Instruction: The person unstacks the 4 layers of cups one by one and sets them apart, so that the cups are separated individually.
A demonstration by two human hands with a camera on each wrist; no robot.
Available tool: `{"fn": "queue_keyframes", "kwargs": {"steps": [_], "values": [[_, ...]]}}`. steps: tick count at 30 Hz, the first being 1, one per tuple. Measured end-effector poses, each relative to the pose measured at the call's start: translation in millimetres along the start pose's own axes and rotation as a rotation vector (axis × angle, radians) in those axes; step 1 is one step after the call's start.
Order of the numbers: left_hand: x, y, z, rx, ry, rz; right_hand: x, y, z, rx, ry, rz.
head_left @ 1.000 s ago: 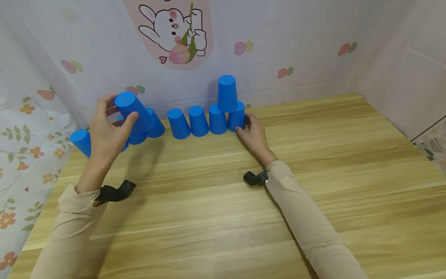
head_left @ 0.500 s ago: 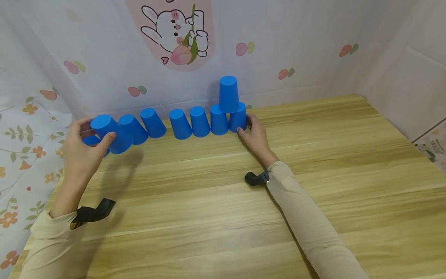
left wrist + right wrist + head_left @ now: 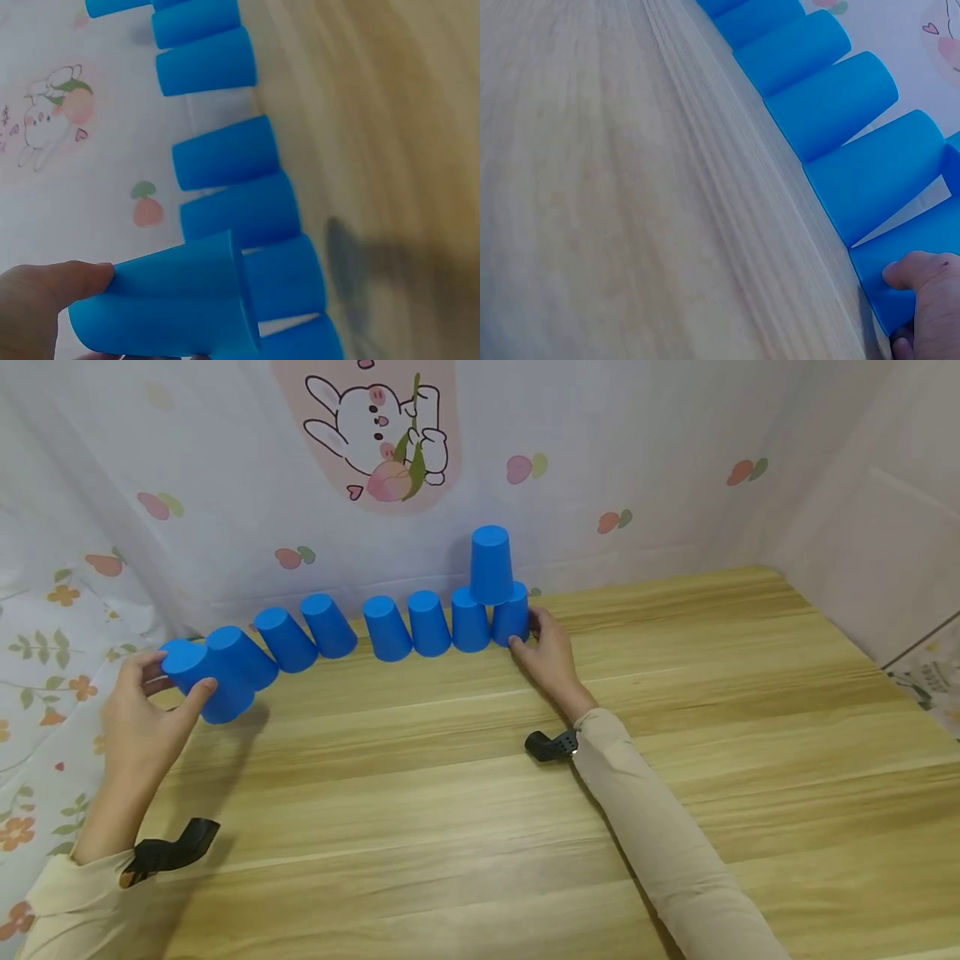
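At the left end of a row of upside-down blue plastic cups, my left hand (image 3: 146,727) grips one blue cup (image 3: 221,697) between thumb and fingers. This cup is tilted and overlaps the two leftmost cups of the row, partly hiding them; the left wrist view shows its side (image 3: 165,300) in front of them. My right hand (image 3: 551,652) holds the rightmost cup (image 3: 510,614) of the row, thumb (image 3: 919,270) on its front side and the fingers mostly hidden behind. One more cup (image 3: 491,564) stands upside down across the two rightmost cups.
Between the hands the row goes on with several cups, among them a left one (image 3: 328,625) and a right one (image 3: 387,628) separated by a small gap. A printed curtain (image 3: 570,493) hangs right behind. The wooden table (image 3: 420,793) spreads out in front.
My left hand has carried its cup leftward and down, from over the row's left part to its left end, uncovering cups it hid before. My right hand stays on its cup.
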State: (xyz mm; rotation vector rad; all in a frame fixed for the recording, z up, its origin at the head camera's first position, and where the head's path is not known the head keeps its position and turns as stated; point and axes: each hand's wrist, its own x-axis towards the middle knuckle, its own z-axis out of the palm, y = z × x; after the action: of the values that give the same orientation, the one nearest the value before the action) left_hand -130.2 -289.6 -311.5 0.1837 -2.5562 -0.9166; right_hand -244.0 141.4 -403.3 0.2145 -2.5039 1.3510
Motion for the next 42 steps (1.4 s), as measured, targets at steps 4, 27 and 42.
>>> {"fn": "queue_keyframes", "kwargs": {"steps": [4,27,42], "values": [[-4.1,-11.1,-1.4,0.046,-0.005,-0.018,-0.5,-0.1,-0.2,-0.004,-0.002,-0.002],[-6.7,-41.0,-0.4,0.040,-0.056,-0.065,1.9,2.2,1.4,-0.016,-0.001,-0.010],[-6.9,-37.5,0.1,0.164,0.029,-0.001,1.5,0.2,-0.8,-0.013,-0.007,-0.008]]}}
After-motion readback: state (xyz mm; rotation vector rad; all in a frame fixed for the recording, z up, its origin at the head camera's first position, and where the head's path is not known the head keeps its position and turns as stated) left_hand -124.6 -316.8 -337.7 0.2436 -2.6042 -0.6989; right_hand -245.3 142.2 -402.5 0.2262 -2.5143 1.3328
